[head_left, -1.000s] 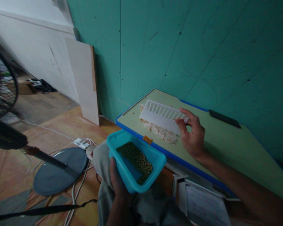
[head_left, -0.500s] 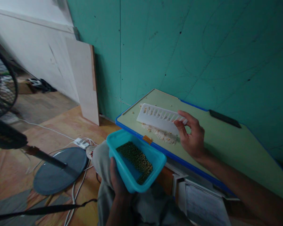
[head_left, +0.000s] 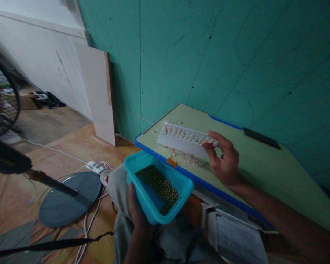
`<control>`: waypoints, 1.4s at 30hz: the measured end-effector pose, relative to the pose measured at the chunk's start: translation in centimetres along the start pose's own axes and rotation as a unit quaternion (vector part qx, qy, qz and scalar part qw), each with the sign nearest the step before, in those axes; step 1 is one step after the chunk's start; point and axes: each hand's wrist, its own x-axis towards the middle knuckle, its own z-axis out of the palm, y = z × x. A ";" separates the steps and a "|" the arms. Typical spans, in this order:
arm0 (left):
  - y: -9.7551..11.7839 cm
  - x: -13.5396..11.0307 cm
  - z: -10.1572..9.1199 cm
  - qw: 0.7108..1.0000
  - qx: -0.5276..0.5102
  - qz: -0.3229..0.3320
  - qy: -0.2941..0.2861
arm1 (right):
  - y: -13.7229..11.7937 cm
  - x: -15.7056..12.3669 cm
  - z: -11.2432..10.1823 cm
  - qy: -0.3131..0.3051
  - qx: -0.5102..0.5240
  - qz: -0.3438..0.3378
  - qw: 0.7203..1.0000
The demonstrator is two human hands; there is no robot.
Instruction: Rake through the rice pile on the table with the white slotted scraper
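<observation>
My left hand grips the near-left side of a turquoise plastic tub, held over my lap below the table's edge. Inside the tub lie green beans, with paler beans among them toward the right. My right hand pinches the right end of a white slotted plastic strip, its row of slots along the upper side. The strip is tilted over the pale green tabletop. Along its lower edge spreads a band of white grains mixed with yellowish beans.
A black flat object lies at the table's back edge by the green wall. Orange tape sits on the blue table rim. Left are a standing fan, a power strip with cables, and a leaning board.
The far end of the white strip has shifted slightly left and down, and its tilt differs a little. My left hand and the tub are nearly unmoved.
</observation>
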 end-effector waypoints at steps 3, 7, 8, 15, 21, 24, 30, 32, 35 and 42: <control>0.0 0.1 0.0 1.000 0.003 0.001 -0.005 | -0.3 0.2 0.0 -0.012 0.009 -0.005 1.000; 0.1 0.1 0.0 1.000 0.006 0.006 -0.001 | -0.4 0.3 0.0 -0.017 0.001 -0.005 1.000; 0.1 0.0 0.0 1.000 0.005 0.004 -0.002 | -0.4 0.3 0.0 -0.017 -0.001 -0.006 1.000; 0.1 -0.5 0.5 1.000 0.000 -0.015 -0.015 | -0.6 0.5 -0.3 -0.013 0.015 -0.047 0.999; 0.3 -0.6 0.8 1.000 -0.012 -0.001 0.017 | -0.5 0.1 -0.3 -0.014 0.000 -0.039 0.999; 0.3 -0.4 0.7 1.000 -0.011 0.005 0.011 | -0.5 0.0 -0.2 -0.012 0.007 -0.044 0.999; 0.1 0.0 0.1 1.000 0.003 -0.005 -0.007 | -0.6 0.2 -0.3 -0.008 0.011 -0.055 0.998; 0.1 0.0 0.0 1.000 -0.003 -0.015 -0.015 | -0.7 0.2 -0.3 -0.008 0.016 -0.054 0.998; 0.1 -0.2 0.3 1.000 -0.004 -0.020 -0.009 | -0.9 0.3 -0.3 -0.011 0.023 -0.053 0.998; 0.4 -0.7 1.1 0.999 -0.031 -0.027 -0.011 | -1.3 0.5 -0.4 -0.018 0.059 -0.059 0.996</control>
